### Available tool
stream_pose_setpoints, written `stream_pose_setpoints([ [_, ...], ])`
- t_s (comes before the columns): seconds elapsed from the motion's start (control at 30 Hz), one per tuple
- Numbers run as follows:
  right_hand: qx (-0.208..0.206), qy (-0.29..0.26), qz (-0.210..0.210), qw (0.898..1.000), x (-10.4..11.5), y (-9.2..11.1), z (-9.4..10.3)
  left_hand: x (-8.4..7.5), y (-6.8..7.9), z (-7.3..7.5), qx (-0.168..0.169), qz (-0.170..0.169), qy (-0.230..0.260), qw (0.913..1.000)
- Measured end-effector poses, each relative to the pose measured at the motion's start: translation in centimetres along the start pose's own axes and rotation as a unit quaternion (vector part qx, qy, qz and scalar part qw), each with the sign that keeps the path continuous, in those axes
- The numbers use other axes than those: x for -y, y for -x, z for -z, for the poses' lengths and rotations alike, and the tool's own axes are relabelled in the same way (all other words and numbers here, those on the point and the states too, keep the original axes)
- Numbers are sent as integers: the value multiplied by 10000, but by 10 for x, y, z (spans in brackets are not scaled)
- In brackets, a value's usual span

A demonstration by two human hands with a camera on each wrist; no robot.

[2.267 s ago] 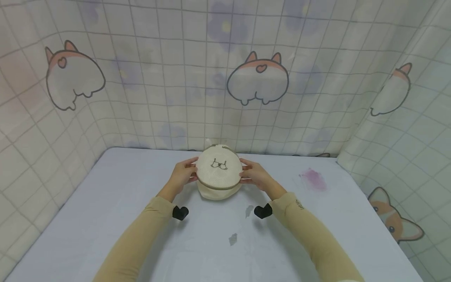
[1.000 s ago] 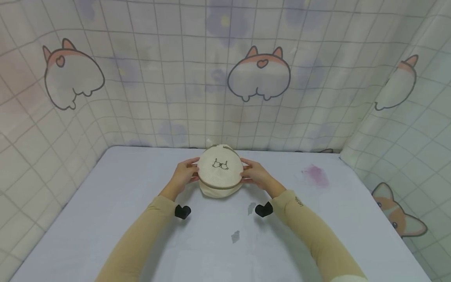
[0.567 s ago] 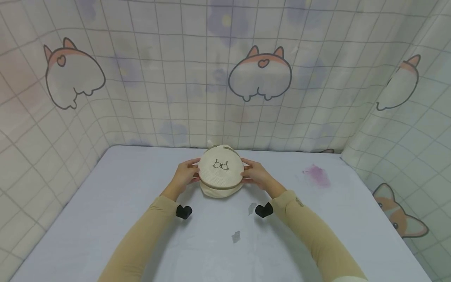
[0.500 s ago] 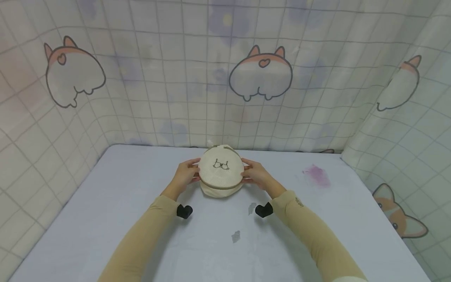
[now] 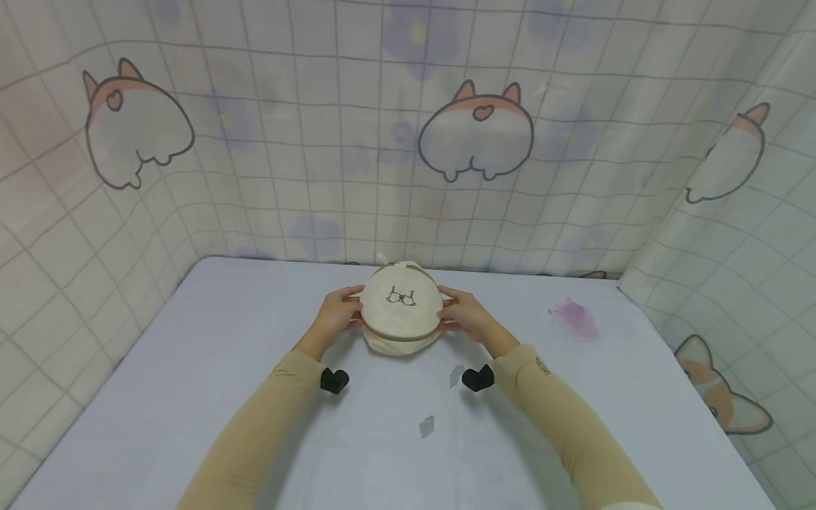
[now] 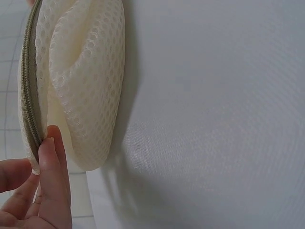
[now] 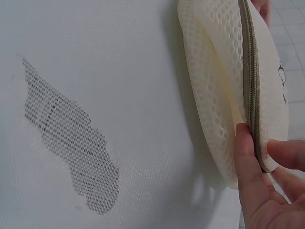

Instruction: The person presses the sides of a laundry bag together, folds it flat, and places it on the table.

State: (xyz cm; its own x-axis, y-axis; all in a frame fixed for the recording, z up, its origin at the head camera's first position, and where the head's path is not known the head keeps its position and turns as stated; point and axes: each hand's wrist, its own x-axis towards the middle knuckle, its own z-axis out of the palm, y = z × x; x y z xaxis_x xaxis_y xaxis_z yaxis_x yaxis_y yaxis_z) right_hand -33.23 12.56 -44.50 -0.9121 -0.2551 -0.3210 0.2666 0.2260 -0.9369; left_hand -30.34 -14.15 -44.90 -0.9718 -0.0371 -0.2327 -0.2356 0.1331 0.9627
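A cream mesh laundry bag [image 5: 401,315] with a round top stands at the back of the white table, a glasses-like line drawing on its lid. My left hand [image 5: 333,317] pinches the left edge of that lid between thumb and fingers. On the opposite side, my right hand [image 5: 465,314] pinches the right edge the same way. An olive-brown zipper [image 6: 29,90] runs round the rim, closed along the stretch seen in the left wrist view. Below the rim, the honeycomb mesh side [image 7: 209,90] sags in folds in the right wrist view.
The white table [image 5: 191,382] carries a pink stain [image 5: 576,319] at right and grey worn patches, one patch [image 5: 427,426] lying nearer the front. Behind the bag rises a grid-patterned curtain [image 5: 287,177] printed with corgis. Black heart-shaped pieces [image 5: 334,381] sit at both wrists.
Both hands keep their grip on the bag's rim, and the bag stays in place on the table. The head view has shifted slightly.
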Motion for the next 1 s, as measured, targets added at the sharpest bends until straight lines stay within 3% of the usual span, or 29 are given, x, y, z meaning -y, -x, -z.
stream_pose_setpoints([
  [0.53, -45, 23, 4, 10000, 0, 1, -1, 0, 1, -2, -46, 76, -57, 9999],
  [1.0, -29, 376, 19, 9993, 3, 2, -1, 0, 1, -3, -48, 22, -89, 9999],
])
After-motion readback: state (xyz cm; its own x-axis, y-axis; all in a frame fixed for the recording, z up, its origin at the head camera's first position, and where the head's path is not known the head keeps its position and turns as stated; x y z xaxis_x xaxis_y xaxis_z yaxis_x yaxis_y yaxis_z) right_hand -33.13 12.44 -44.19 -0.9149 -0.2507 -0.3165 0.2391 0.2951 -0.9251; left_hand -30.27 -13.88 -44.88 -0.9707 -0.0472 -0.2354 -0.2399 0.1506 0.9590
